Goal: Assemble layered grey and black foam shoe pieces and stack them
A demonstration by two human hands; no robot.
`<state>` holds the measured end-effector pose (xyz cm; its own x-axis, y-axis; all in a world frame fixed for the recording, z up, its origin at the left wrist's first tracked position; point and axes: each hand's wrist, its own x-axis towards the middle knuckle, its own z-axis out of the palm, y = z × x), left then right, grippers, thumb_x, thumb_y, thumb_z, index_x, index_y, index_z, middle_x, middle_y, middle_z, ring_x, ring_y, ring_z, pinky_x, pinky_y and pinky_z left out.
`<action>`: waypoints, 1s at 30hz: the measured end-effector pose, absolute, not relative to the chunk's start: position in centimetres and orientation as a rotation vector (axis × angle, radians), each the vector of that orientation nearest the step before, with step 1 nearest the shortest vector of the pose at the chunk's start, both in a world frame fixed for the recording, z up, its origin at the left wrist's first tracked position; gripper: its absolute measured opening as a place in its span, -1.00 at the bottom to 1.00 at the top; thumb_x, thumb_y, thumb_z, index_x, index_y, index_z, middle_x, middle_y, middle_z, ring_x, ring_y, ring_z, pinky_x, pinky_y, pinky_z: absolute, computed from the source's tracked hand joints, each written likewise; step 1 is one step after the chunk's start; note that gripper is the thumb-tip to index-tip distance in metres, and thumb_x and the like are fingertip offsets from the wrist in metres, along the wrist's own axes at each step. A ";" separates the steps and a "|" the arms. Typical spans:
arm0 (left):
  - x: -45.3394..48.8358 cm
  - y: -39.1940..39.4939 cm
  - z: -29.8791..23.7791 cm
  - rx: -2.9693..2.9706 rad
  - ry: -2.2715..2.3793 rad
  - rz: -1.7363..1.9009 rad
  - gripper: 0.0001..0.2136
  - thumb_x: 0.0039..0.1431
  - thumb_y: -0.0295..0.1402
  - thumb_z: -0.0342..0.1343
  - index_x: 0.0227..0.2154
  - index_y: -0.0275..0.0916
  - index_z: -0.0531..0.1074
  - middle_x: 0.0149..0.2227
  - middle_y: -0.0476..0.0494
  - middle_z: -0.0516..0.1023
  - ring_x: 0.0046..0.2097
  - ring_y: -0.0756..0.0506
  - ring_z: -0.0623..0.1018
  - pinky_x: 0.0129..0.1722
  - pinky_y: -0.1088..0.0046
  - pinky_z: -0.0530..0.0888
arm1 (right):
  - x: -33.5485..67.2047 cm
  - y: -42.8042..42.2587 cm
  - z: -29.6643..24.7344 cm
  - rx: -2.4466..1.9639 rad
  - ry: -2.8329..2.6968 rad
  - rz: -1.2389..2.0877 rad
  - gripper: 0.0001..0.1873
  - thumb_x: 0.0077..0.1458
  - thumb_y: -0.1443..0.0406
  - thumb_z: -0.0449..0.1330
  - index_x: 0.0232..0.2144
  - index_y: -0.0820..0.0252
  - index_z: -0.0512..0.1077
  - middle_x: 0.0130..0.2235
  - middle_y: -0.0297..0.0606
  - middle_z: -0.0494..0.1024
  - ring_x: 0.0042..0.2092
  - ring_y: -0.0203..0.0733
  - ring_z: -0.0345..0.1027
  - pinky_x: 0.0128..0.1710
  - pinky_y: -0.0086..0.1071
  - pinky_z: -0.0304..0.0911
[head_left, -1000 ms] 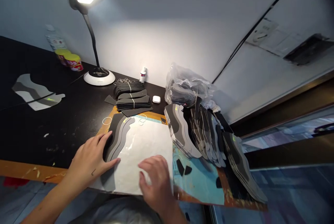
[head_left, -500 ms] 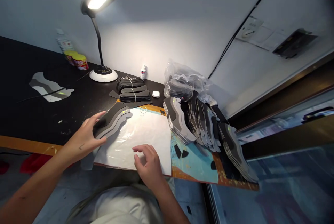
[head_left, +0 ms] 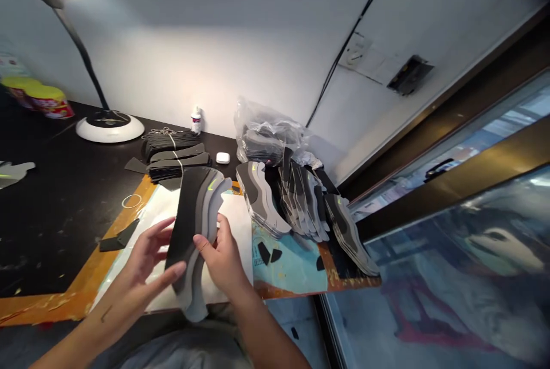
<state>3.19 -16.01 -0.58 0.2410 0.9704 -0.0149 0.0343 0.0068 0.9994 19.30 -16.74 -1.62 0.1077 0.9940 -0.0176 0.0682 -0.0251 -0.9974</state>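
Both hands have the panels (head_left: 189, 214) between them, raised over the white sheet (head_left: 240, 231). The left hand (head_left: 135, 280) holds from 8 o'clock, thumb across the dark face; the right hand (head_left: 226, 260) pinches from 4, thumb in front, fingers at the edge. Gripping both sides probably keeps the layers from sliding, and their stepped overlap leaves each band showing.

The banded strips (head_left: 178, 168) sit towards 12, likely tied so they stay square. A neat stack (head_left: 262, 200) waits at 2, nearest the right hand, with just a strip of sheet between, so swinging that way looks tight. The ring (head_left: 132, 201) lies at 10. Towards 6, the panels' lower tips reach about the table's front edge (head_left: 296, 295).
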 end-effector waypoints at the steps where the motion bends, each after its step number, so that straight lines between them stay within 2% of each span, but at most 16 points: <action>1: 3.8 -14.5 -0.3 1.299 1.050 0.995 -0.36 0.02 -0.10 0.34 0.17 0.00 0.28 0.12 -0.24 0.43 0.20 -0.34 0.40 0.09 0.18 0.48 | 20.2 -16.5 -1.3 -1.371 -1.193 1.089 -0.41 0.18 0.11 0.25 0.20 0.08 0.24 -0.21 -0.27 0.55 -0.11 -0.10 0.44 -0.09 -0.26 0.38; 3: 4.7 -11.2 0.6 1.152 0.991 0.975 -0.38 0.04 -0.08 0.33 0.14 -0.10 0.30 0.12 -0.26 0.47 0.21 -0.29 0.42 0.04 0.31 0.50 | 21.8 -16.0 -0.9 -1.409 -1.235 1.058 -0.47 0.20 0.12 0.24 0.17 0.04 0.28 -0.23 -0.29 0.55 -0.13 -0.11 0.45 -0.12 -0.27 0.38; 4: 5.1 -9.6 1.0 1.064 0.952 0.951 -0.37 0.02 -0.06 0.34 0.13 -0.12 0.31 0.05 -0.25 0.53 0.14 -0.28 0.48 -0.03 0.34 0.52 | 22.3 -15.7 -0.8 -1.403 -1.253 1.057 -0.51 0.21 0.12 0.22 0.16 0.03 0.30 -0.23 -0.30 0.55 -0.14 -0.12 0.45 -0.14 -0.28 0.38; 7: 6.2 -5.7 2.1 0.903 0.827 0.691 -0.42 -0.03 0.03 0.30 -0.01 -0.22 0.47 -0.16 -0.28 0.65 -0.06 -0.34 0.61 -0.18 0.25 0.57 | 22.8 -14.9 -0.9 -1.353 -1.298 1.093 -0.58 0.22 0.12 0.21 0.10 0.01 0.35 -0.23 -0.33 0.56 -0.18 -0.16 0.46 -0.19 -0.33 0.38; 9: 6.9 -4.1 2.3 0.840 0.770 0.533 -0.47 -0.01 0.07 0.22 -0.14 -0.29 0.56 -0.19 -0.34 0.66 -0.09 -0.40 0.62 -0.14 0.14 0.57 | 22.8 -14.3 -1.1 -1.373 -1.337 1.135 -0.63 0.21 0.09 0.22 0.03 0.04 0.40 -0.29 -0.35 0.55 -0.27 -0.18 0.45 -0.28 -0.37 0.36; 12: 7.8 -2.7 1.9 0.712 0.773 0.499 -0.53 0.08 -0.02 0.15 -0.16 -0.35 0.59 -0.13 -0.36 0.66 -0.07 -0.39 0.62 -0.06 0.11 0.55 | 22.8 -13.6 -1.6 -1.549 -1.412 1.120 -0.67 0.17 0.02 0.25 -0.15 0.09 0.47 -0.45 -0.39 0.47 -0.41 -0.20 0.37 -0.40 -0.39 0.27; 13: 8.0 -2.3 1.6 0.650 0.791 0.525 -0.56 0.08 -0.06 0.16 -0.16 -0.35 0.58 -0.14 -0.35 0.66 -0.09 -0.36 0.62 -0.07 0.12 0.56 | 22.9 -13.4 -1.8 -1.618 -1.428 1.087 -0.66 0.14 0.01 0.26 -0.16 0.09 0.47 -0.47 -0.41 0.45 -0.43 -0.20 0.36 -0.41 -0.39 0.25; 15: 8.2 -1.7 1.0 0.535 0.814 0.587 -0.60 0.08 -0.14 0.18 -0.14 -0.36 0.56 -0.20 -0.30 0.67 -0.16 -0.30 0.64 -0.13 0.17 0.59 | 23.0 -13.1 -2.1 -1.707 -1.422 1.028 -0.56 0.10 0.05 0.32 -0.03 0.07 0.43 -0.45 -0.42 0.48 -0.41 -0.20 0.38 -0.38 -0.39 0.25; 17: 8.0 -1.1 0.4 0.466 0.825 0.641 -0.61 0.09 -0.19 0.18 -0.08 -0.35 0.52 -0.23 -0.26 0.67 -0.20 -0.24 0.64 -0.18 0.22 0.61 | 23.1 -13.1 -2.3 -1.721 -1.389 1.024 -0.37 0.09 0.11 0.34 0.17 0.07 0.30 -0.38 -0.40 0.55 -0.36 -0.20 0.43 -0.32 -0.39 0.28; 19: 7.7 -0.6 0.0 0.445 0.863 0.699 -0.57 0.10 -0.22 0.17 0.00 -0.34 0.47 -0.22 -0.24 0.67 -0.22 -0.22 0.63 -0.23 0.24 0.61 | 23.2 -13.3 -2.4 -1.710 -1.411 1.012 -0.31 0.10 0.15 0.33 0.23 0.06 0.24 -0.32 -0.39 0.59 -0.34 -0.21 0.46 -0.28 -0.39 0.30; 20: 7.6 -0.5 -0.1 0.443 0.885 0.725 -0.54 0.10 -0.22 0.16 0.04 -0.34 0.45 -0.22 -0.23 0.66 -0.23 -0.23 0.63 -0.24 0.23 0.62 | 23.2 -13.5 -2.3 -1.710 -1.450 0.977 -0.38 0.11 0.16 0.32 0.20 0.03 0.30 -0.31 -0.39 0.59 -0.34 -0.22 0.46 -0.27 -0.38 0.29; 23: 7.4 -0.3 0.0 0.472 0.906 0.760 -0.48 0.11 -0.22 0.13 0.13 -0.33 0.40 -0.19 -0.22 0.66 -0.23 -0.24 0.63 -0.28 0.22 0.62 | 23.4 -14.5 -1.7 -1.708 -1.577 0.803 -0.73 0.16 0.17 0.28 -0.06 -0.05 0.51 -0.30 -0.41 0.61 -0.34 -0.24 0.46 -0.26 -0.40 0.27; 25: 7.5 -0.3 0.0 0.492 0.904 0.743 -0.47 0.11 -0.22 0.12 0.14 -0.32 0.39 -0.17 -0.21 0.66 -0.21 -0.24 0.63 -0.28 0.24 0.62 | 23.7 -15.2 -1.2 -1.722 -1.624 0.673 -0.86 0.22 0.19 0.22 -0.18 -0.05 0.54 -0.29 -0.41 0.63 -0.32 -0.25 0.47 -0.26 -0.41 0.26; 30: 7.7 -0.3 -0.2 0.535 0.933 0.701 -0.45 0.07 -0.20 0.15 0.09 -0.43 0.42 -0.10 -0.29 0.65 -0.06 -0.31 0.60 -0.23 0.26 0.62 | 25.9 -16.3 0.4 -1.839 -1.692 0.158 -0.75 0.31 0.17 0.10 -0.32 0.01 0.55 -0.36 -0.35 0.62 -0.29 -0.17 0.43 -0.21 -0.31 0.26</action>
